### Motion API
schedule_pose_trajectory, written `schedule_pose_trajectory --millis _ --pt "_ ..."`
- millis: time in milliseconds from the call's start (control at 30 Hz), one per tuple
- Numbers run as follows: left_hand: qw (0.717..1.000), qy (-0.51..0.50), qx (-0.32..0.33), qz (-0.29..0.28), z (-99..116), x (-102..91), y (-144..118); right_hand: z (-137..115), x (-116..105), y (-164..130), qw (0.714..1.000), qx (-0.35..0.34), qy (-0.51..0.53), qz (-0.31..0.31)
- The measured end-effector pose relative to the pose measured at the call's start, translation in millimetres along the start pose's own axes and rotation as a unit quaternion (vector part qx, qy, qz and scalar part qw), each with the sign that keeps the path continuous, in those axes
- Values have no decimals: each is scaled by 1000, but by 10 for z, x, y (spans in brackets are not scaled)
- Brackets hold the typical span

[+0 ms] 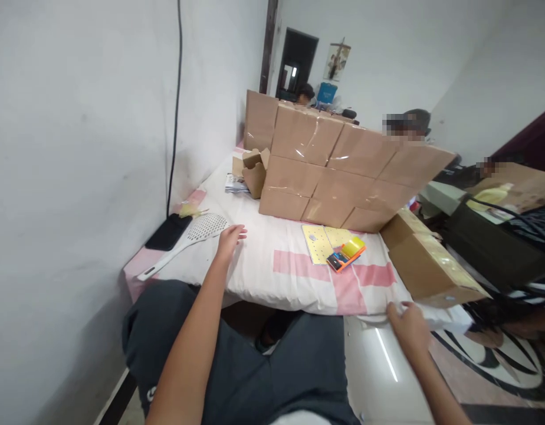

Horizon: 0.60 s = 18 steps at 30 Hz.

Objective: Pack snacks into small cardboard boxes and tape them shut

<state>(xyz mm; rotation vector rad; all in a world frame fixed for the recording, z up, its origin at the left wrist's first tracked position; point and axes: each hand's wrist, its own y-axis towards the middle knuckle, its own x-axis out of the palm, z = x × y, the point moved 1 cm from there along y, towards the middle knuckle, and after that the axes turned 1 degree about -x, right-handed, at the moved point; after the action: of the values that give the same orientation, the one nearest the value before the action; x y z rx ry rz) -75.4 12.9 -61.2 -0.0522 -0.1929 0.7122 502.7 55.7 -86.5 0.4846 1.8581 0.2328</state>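
The left hand (230,239) lies flat on the white and pink sheet (272,268) of the bed, fingers spread apart, holding nothing. Just to its left lies a white slotted spatula (188,239), with its wide end near the fingers but not touching them. A black phone (168,232) lies beside the spatula, close to the wall on the left.

The right hand (407,324) is at the near right edge of the bed. Its fingers are curled and pinched together on the edge of the sheet there. A brown cardboard box (432,265) sits tilted just beyond this hand, hanging a little over the bed's edge.

In the middle of the bed lie yellow cards (319,242) and a small orange and yellow case (347,254), touching each other. Far behind them stands a wall of stacked brown boxes (338,171) wrapped in shiny tape. A small open carton (255,171) sits at the left end of the stack.

Other people sit far away behind the boxes.
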Motion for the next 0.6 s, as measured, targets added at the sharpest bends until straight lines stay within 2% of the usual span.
schedule_pose_trajectory --millis 67,133,200,267,367,433,500,600 --pt "1000 1 4 7 15 -41 25 -596 212 -462 991 -116 70 -6" --pt "1000 7 9 13 3 -96 28 -1270 396 -823 955 -256 146 -26" --pt "1000 20 12 16 -36 -166 6 -1868 517 -999 922 -342 182 -16" --pt "999 34 13 15 -82 -242 -12 -2277 598 -1009 906 -381 183 -23" --pt "999 47 5 15 -72 -314 124 -2495 689 -915 906 -394 149 -48" --pt "998 52 5 30 45 -293 423 -2478 733 -888 910 -390 128 -62" --pt "996 61 14 59 256 -210 901 -2432 760 -896 913 -384 119 -70" --pt "991 80 23 102 665 -16 1789 -2379 794 -917 916 -380 112 -65"
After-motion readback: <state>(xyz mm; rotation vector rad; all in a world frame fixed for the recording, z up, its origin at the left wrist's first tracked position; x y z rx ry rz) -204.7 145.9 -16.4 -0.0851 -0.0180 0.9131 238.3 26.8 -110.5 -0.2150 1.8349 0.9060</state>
